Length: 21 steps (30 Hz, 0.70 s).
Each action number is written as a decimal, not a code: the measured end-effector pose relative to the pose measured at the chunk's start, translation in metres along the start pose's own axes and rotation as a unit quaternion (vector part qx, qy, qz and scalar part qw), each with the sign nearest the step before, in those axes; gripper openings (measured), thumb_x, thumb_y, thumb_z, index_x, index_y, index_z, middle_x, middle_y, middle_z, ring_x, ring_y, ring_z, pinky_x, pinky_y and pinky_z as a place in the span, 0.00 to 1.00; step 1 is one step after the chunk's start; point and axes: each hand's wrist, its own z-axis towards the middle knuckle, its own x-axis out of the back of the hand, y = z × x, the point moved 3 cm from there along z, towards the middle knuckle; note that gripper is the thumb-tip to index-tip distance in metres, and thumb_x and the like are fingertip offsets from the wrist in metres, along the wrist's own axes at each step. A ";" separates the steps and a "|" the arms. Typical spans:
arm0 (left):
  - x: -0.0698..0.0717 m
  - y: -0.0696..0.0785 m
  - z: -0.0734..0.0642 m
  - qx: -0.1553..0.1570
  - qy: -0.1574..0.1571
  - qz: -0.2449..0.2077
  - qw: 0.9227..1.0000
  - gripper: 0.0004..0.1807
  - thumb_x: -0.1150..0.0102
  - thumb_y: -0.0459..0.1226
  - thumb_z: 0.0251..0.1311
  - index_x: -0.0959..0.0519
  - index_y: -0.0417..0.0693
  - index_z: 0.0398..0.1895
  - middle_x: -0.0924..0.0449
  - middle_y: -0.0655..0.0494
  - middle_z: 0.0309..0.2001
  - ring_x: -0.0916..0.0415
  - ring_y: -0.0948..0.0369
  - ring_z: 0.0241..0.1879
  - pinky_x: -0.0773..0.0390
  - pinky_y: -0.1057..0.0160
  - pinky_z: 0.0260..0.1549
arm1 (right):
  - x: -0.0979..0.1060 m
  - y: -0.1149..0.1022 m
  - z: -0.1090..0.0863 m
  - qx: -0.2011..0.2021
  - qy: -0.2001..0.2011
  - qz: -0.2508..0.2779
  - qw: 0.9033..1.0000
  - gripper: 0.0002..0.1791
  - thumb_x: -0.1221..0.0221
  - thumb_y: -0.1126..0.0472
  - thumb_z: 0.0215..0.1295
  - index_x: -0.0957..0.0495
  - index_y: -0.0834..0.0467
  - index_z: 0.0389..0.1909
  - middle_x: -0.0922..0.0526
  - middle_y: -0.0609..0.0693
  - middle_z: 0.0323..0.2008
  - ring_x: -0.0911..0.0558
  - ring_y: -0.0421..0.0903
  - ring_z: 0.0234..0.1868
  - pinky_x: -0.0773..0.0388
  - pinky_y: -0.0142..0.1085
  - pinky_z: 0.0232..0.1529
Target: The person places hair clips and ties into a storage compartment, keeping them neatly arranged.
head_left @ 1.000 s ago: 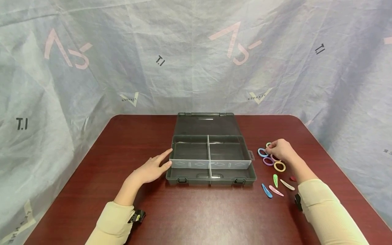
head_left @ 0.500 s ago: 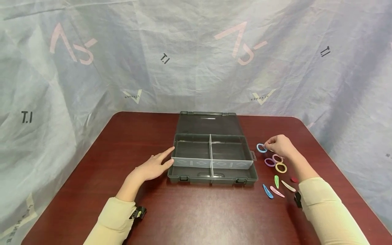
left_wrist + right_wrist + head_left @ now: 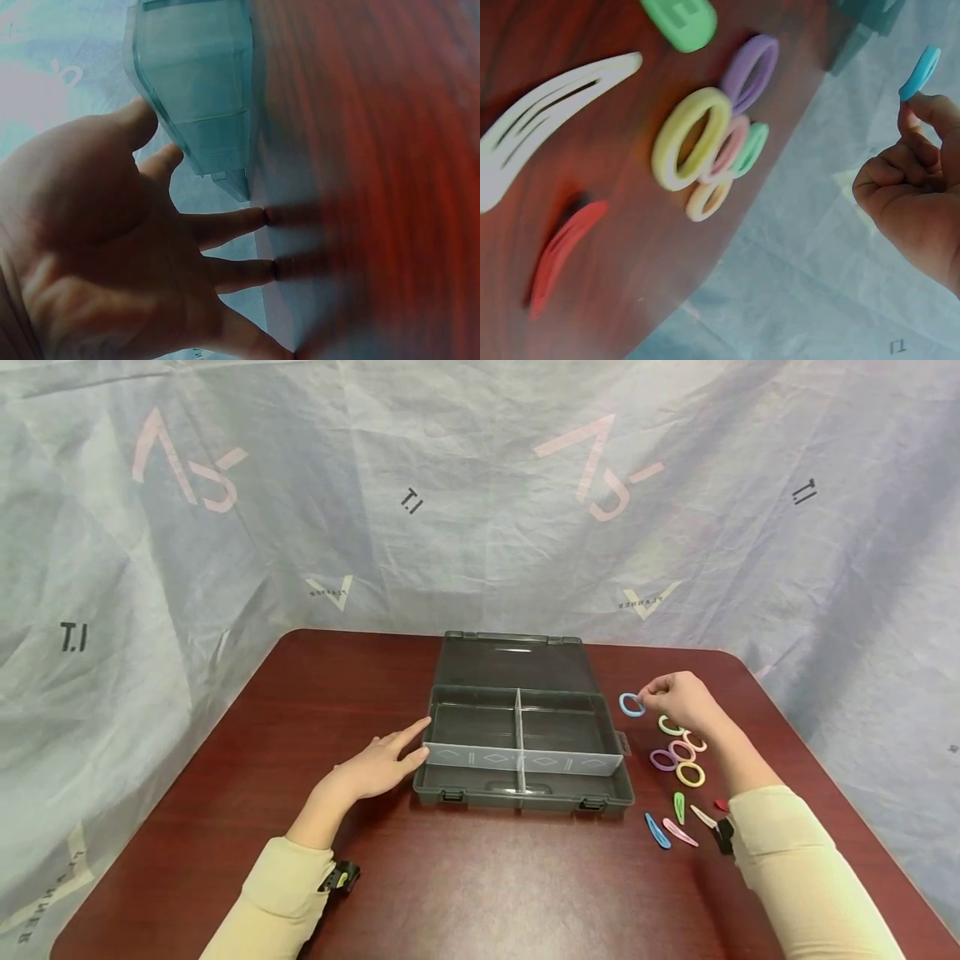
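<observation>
Between thumb and finger my right hand (image 3: 681,700) pinches a blue hair tie (image 3: 632,705), held up off the table to the right of the grey compartment box (image 3: 525,803). In the right wrist view the same blue hair tie (image 3: 919,73) stands up from the fingertips. My left hand (image 3: 373,767) has its fingers spread, with index finger and thumb touching the box's left wall. The left wrist view shows the thumb and index finger at the box's side (image 3: 196,82) and the other fingertips on the table. The lid (image 3: 514,662) lies back behind the box.
Several hair ties lie right of the box, among them a yellow one (image 3: 690,774) and a purple one (image 3: 663,760). Nearer are hair clips: blue (image 3: 657,831), pink (image 3: 680,832), green (image 3: 678,807), white (image 3: 544,124) and red (image 3: 564,253). A cloth (image 3: 480,510) hangs behind the table.
My right hand has lifted the blue hair tie from the group and moved it up and left, uncovering the green and peach ties. The left hand stays at the box.
</observation>
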 end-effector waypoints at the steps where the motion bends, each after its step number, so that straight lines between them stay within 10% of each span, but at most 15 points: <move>1: 0.000 0.000 0.000 0.003 0.000 0.001 1.000 0.36 0.61 0.60 0.77 0.55 0.68 0.83 0.52 0.40 0.79 0.63 0.30 0.75 0.60 0.17 0.58 | 0.000 -0.004 0.001 0.003 -0.002 -0.001 1.000 0.14 0.41 0.60 0.72 0.15 0.68 0.44 0.14 0.58 0.39 0.28 0.45 0.23 0.30 0.39 0.25; 10: 0.000 -0.001 0.000 0.017 -0.003 0.004 1.000 0.36 0.61 0.61 0.76 0.56 0.72 0.83 0.54 0.43 0.80 0.64 0.32 0.76 0.60 0.16 0.58 | -0.011 -0.040 0.016 0.041 0.003 -0.015 0.999 0.12 0.39 0.60 0.71 0.13 0.66 0.40 0.13 0.56 0.37 0.26 0.48 0.35 0.31 0.40 0.34; 21: 0.000 -0.001 0.000 -0.008 0.001 -0.007 1.000 0.36 0.60 0.58 0.78 0.54 0.65 0.83 0.52 0.40 0.79 0.63 0.31 0.76 0.58 0.25 0.66 | -0.035 -0.090 0.041 0.084 -0.007 -0.008 0.996 0.10 0.38 0.62 0.69 0.13 0.66 0.37 0.13 0.50 0.29 0.28 0.43 0.26 0.30 0.38 0.30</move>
